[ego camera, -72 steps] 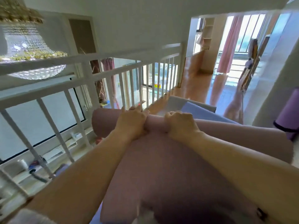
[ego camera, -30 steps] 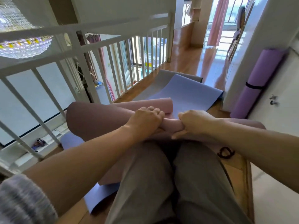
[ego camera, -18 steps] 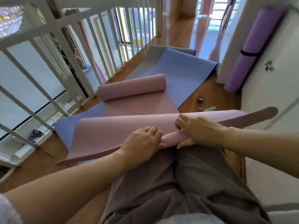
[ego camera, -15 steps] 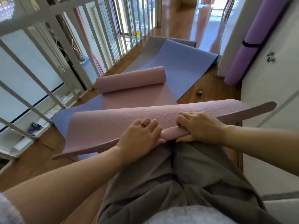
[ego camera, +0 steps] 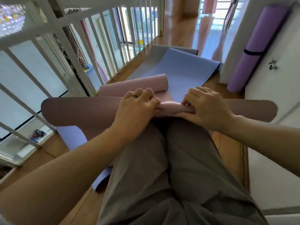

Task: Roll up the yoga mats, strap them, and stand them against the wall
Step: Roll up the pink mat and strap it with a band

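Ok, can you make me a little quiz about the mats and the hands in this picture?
1. True or false: the purple mat is rolled up with a black strap round it.
2. Which mat do the left hand and right hand grip? A purple mat, B pink mat, C neither.
3. Fill the gap: the pink mat lies on a ____ mat.
Key: 1 true; 2 B; 3 blue mat.
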Available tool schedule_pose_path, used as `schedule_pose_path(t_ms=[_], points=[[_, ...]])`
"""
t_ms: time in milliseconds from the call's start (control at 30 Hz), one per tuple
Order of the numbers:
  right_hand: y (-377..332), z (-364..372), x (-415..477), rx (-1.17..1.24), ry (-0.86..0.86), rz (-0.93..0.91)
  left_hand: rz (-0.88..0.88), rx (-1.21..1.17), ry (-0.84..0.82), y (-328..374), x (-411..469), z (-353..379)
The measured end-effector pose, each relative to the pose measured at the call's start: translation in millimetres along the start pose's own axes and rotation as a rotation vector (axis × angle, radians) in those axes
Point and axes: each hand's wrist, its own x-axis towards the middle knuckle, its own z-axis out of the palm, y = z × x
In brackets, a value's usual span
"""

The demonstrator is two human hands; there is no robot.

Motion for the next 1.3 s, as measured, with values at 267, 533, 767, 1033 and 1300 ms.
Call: schedule_pose_path(t_ms=[267, 533, 767, 1033, 1300], points=[[-23, 45, -65, 0.144, -0.18, -0.157, 0.174, -0.26, -0.205, 29, -68, 32], [-8, 41, -73, 0.294, -0.141, -0.04, 0.008, -0.577, -0.335, 29, -49, 25], [-12, 47, -90, 0.365, -0.134, 0.163, -0.185, -0.746, -0.431, 33, -49, 36], [3, 47, -64, 0.459, -0.355, 0.451, -0.314, -0.759, -0.407, 32, -36, 51], [14, 57, -55, 0.445, -0.511, 0.521, -0.118, -0.608, -0.331, 27, -46, 52]])
